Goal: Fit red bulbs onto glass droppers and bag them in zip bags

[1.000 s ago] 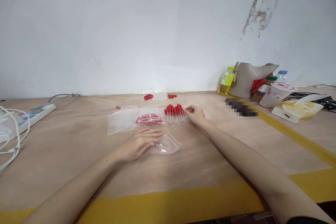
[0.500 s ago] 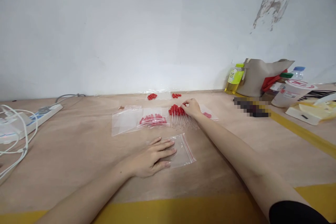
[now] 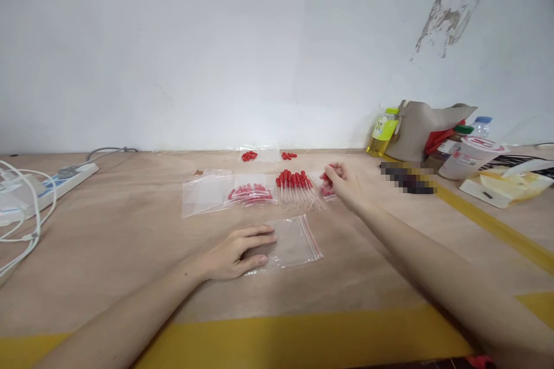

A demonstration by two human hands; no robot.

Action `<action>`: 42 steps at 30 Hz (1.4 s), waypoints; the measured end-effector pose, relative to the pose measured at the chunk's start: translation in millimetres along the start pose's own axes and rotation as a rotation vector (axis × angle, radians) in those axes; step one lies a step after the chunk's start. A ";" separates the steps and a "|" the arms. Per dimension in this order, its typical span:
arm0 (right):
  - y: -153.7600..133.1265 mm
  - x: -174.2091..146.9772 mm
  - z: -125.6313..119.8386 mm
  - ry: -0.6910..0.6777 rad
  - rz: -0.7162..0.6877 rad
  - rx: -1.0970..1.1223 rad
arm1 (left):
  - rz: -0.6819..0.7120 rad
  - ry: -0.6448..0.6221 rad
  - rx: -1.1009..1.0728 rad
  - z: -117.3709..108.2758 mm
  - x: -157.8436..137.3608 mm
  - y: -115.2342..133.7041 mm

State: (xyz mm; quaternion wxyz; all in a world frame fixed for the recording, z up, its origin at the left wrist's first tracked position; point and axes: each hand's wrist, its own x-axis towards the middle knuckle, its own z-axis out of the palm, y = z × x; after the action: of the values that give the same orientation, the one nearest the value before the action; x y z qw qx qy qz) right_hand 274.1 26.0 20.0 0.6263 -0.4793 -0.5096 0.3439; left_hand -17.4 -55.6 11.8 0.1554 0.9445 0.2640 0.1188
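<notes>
My left hand (image 3: 238, 251) lies flat with spread fingers on the left part of a clear zip bag (image 3: 294, 242). My right hand (image 3: 344, 184) is closed in a pinch on a red rubber bulb (image 3: 326, 176); whether a stem is attached to it I cannot make out. Just left of that hand, several droppers (image 3: 294, 184) with red bulbs and thin clear stems lie side by side, bulbs toward the wall. Under the right fingertips is another clear bag with red pieces (image 3: 328, 190), partly hidden.
Clear bags with red bulbs (image 3: 251, 191) lie left of the droppers. Two small red piles (image 3: 249, 155) sit near the wall. A power strip (image 3: 73, 184) with white cables is at left. Right stand a yellow bottle (image 3: 383, 131), a grey bag (image 3: 418, 130) and a cup (image 3: 470, 157).
My right hand has moved right, off the row of droppers, with something red in its fingers. My left hand has slid slightly left on the zip bag. The view has shifted a little.
</notes>
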 end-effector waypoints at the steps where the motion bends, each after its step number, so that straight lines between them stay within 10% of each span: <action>1: 1.6 -10.7 -7.6 -0.002 0.019 0.041 | -0.004 -0.014 -0.003 -0.4 0.1 -0.4; 12: 22.6 -59.6 -20.0 -0.107 0.375 0.315 | -0.003 0.034 -0.041 5.0 6.0 -2.8; 21: -11.3 -67.8 -42.9 -0.797 0.342 -0.135 | -0.014 0.024 -0.014 4.4 8.4 -4.2; 29: 0.0 -76.4 -24.7 -0.737 0.103 0.041 | -0.011 0.027 -0.018 4.1 9.1 -3.5; 42: 7.9 -74.3 -20.9 -0.775 0.196 0.077 | -0.003 0.034 -0.063 5.9 9.7 -6.0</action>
State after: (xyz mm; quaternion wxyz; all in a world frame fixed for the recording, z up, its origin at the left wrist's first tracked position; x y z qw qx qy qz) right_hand 276.7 -45.1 -11.0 0.3696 -0.3366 -0.6465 0.5763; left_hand -10.3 -47.0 5.5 0.1808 0.9365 0.2643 0.1431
